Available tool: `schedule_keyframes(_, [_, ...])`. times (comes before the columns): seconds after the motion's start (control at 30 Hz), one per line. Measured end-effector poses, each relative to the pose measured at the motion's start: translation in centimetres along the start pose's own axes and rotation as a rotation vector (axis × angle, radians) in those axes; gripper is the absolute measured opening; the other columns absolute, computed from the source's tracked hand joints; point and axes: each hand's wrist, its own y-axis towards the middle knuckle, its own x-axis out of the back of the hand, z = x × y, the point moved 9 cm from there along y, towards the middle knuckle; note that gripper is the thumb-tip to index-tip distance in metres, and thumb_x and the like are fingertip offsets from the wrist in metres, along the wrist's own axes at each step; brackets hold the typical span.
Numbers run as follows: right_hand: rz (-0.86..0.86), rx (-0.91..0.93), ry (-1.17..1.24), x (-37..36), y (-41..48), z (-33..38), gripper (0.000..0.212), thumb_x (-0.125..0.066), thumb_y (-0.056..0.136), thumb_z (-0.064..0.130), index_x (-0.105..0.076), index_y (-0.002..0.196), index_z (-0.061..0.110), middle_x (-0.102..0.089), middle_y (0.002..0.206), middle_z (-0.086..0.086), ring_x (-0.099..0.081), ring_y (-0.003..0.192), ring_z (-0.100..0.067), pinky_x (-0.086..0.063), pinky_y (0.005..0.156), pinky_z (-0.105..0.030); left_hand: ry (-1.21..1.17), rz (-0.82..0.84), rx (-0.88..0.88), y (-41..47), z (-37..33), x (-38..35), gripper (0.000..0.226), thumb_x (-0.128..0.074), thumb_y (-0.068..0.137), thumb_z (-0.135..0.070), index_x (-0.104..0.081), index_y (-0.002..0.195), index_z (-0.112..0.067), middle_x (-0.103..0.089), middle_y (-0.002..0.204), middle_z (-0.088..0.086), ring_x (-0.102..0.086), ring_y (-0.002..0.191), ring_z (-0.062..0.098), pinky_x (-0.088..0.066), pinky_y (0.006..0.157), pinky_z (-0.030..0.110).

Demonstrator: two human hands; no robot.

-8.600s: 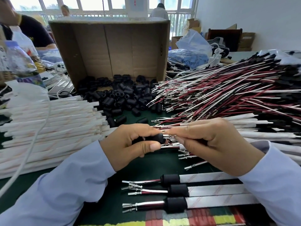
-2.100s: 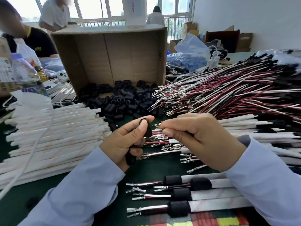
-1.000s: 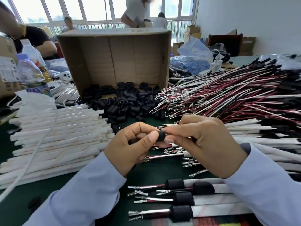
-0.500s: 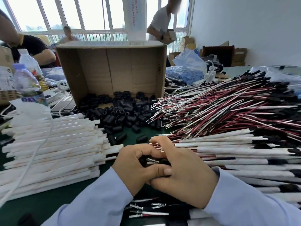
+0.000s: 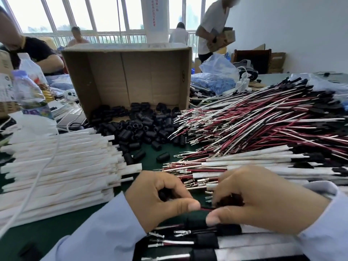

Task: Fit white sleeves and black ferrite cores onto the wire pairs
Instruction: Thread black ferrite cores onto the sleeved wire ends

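Note:
My left hand [image 5: 160, 200] is closed, with a black ferrite core [image 5: 163, 195] showing in its palm and its thumb tip at the end of a red wire [image 5: 206, 208]. My right hand [image 5: 263, 200] pinches the same wire pair, with a dark core [image 5: 228, 201] partly hidden under its fingers. Just below the hands lie finished pairs [image 5: 207, 241] with cores and white sleeves. Loose cores [image 5: 143, 127] are heaped ahead. White sleeves [image 5: 56, 166] are stacked on the left. Bare red and white wire pairs [image 5: 244, 125] are piled on the right, with sleeved pairs [image 5: 244, 162] in front of them.
A cardboard box [image 5: 131, 76] lies on its side behind the cores. A water bottle [image 5: 28, 91] stands far left and a white cable [image 5: 37, 185] crosses the sleeves. A blue bag [image 5: 216, 80] sits behind the wires. Other people work in the background.
My hands came down toward the finished row and drew slightly apart, so a short length of red wire shows between the thumbs. A person at the back walked right carrying a box.

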Motion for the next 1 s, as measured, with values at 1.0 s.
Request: schedule_keyframes(1.0, [-0.239,0.124,0.402,2.6,2.3,-1.0,0.055,-0.050,0.085,0.052,-0.064,0.069,0.001,-0.044,0.057,-0.016,-0.038,0.049,-0.016,-0.037,0.049,-0.023,-0.281,0.033,0.200,0.3,2.3,-0.4,0.019,-0.070,0.074,-0.025,-0.065,0.091,-0.016,-0.074,0.085,-0.001,-0.052,0.052,0.002,-0.038,0.046,0.013])
